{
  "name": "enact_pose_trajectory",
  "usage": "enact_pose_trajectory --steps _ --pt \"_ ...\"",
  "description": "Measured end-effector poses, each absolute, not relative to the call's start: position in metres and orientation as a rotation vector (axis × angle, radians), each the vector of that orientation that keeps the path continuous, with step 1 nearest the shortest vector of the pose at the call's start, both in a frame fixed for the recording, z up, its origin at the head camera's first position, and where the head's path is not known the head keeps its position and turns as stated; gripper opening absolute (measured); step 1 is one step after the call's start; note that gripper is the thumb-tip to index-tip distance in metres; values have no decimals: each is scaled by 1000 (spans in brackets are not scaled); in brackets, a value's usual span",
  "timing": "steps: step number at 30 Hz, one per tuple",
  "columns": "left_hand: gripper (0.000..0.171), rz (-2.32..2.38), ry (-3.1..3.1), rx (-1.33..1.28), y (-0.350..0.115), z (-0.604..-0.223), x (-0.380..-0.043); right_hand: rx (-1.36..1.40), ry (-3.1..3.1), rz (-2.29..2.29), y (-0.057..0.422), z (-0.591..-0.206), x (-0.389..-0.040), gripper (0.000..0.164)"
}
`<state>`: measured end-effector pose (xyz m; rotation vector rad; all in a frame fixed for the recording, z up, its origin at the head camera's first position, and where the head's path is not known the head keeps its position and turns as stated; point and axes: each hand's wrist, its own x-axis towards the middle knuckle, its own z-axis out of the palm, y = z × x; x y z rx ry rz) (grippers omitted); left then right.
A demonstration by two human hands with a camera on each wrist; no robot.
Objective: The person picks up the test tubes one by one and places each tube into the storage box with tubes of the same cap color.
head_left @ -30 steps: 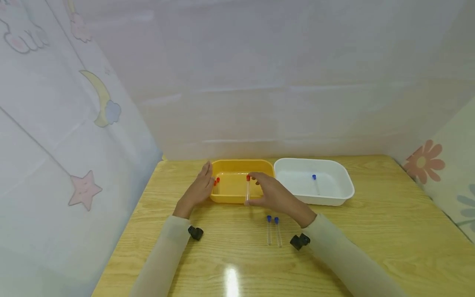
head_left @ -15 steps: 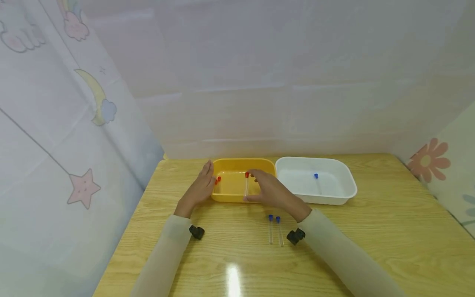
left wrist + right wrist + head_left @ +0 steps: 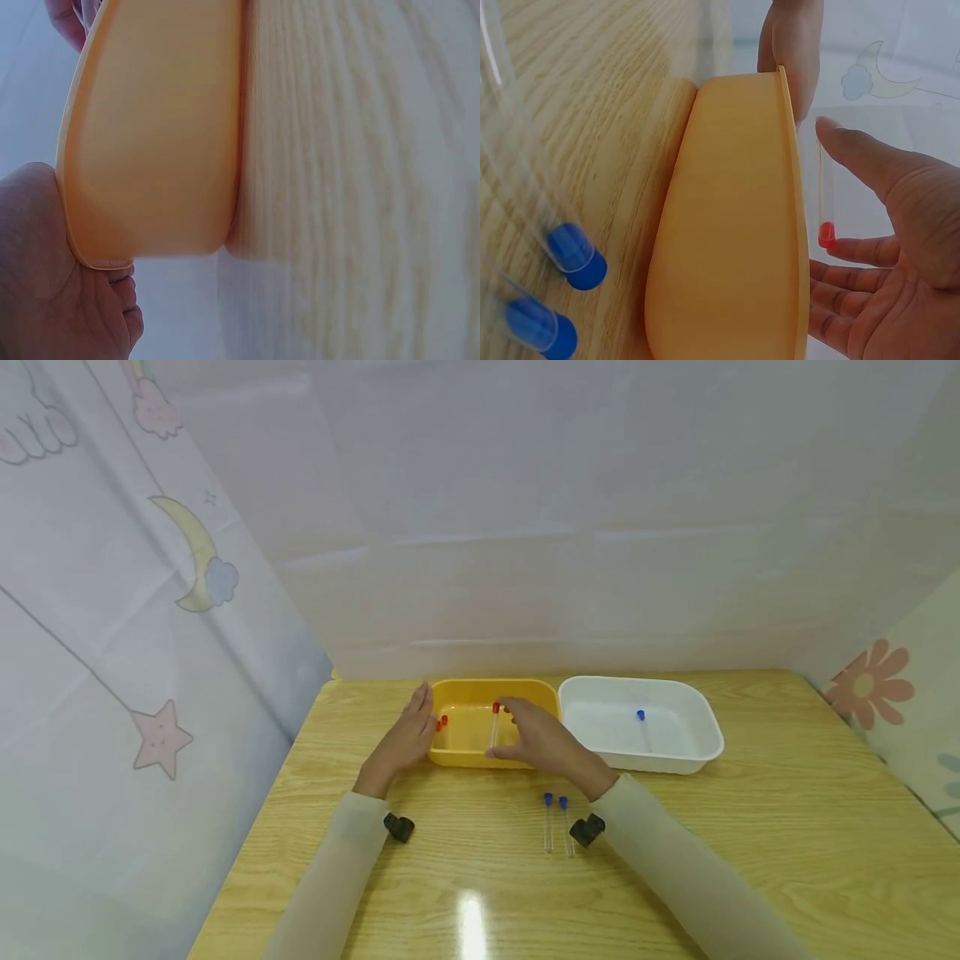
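My right hand [image 3: 546, 742] pinches a clear red-capped test tube [image 3: 494, 727] lengthwise, thumb at the bottom end and index finger at the cap. The tube is above the yellow plastic bin [image 3: 480, 759], as the right wrist view also shows. With fingers straight, my left hand [image 3: 401, 742] rests against the left rim of that bin; the left wrist view shows its palm touching the edge. Two more red caps [image 3: 445, 721] show inside the bin at its left end, partly hidden by the left hand.
A white plastic bin [image 3: 645, 763] stands right of the yellow one, with a blue-capped test tube [image 3: 647, 735] inside. Two blue-capped test tubes [image 3: 548, 822] lie side by side on the wooden table [image 3: 420, 893] before my right wrist. A cloth backdrop [image 3: 480, 593] hangs behind.
My right hand has moved slightly left and away from me with the red-capped test tube, further over the yellow bin. The left hand keeps its place on the rim.
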<state>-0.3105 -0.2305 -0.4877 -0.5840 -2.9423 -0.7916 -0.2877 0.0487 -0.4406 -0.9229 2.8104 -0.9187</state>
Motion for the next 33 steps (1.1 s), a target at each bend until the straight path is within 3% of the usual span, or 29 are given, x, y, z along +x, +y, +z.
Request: enact_pose_trajectory --steps 33 --pt "59 -782 -2924 -549 -228 -486 -309 -871 2862 -861 22 -452 -310 93"
